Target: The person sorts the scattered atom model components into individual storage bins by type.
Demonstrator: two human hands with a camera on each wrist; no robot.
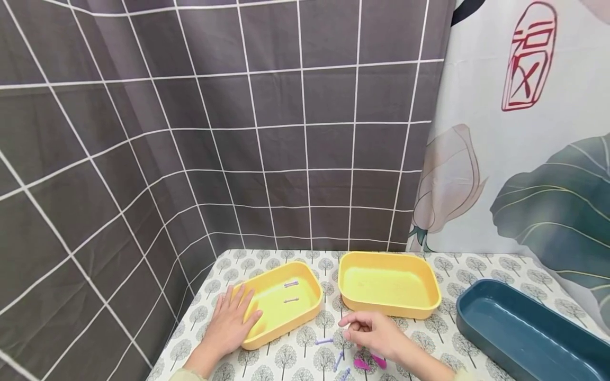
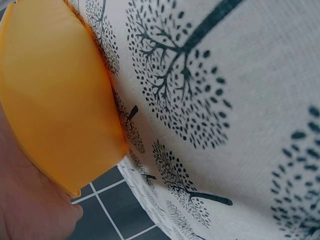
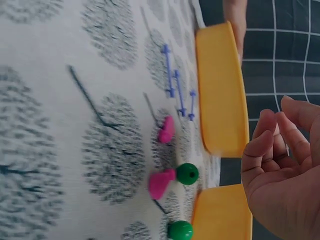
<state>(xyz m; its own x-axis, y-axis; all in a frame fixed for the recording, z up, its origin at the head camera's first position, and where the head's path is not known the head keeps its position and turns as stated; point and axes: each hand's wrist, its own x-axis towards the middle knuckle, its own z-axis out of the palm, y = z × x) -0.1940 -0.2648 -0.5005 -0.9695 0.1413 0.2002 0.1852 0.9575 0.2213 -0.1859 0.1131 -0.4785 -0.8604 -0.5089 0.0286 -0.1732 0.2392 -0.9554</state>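
Observation:
My left hand rests with spread fingers over the near-left rim of the left yellow tray; the left wrist view shows that tray's outer wall close up. Inside lie small purple sticks with knobbed ends. My right hand hovers above the table, fingers loosely bent, nothing visible between them. Below and beside it are several purple sticks and two pink pieces. Two green balls lie near the pink pieces in the right wrist view; the right hand hides them from the head view.
A second yellow tray stands behind the right hand. To the right is a long dark blue tray. The table has a tree-print cloth. A dark checked curtain hangs behind and to the left.

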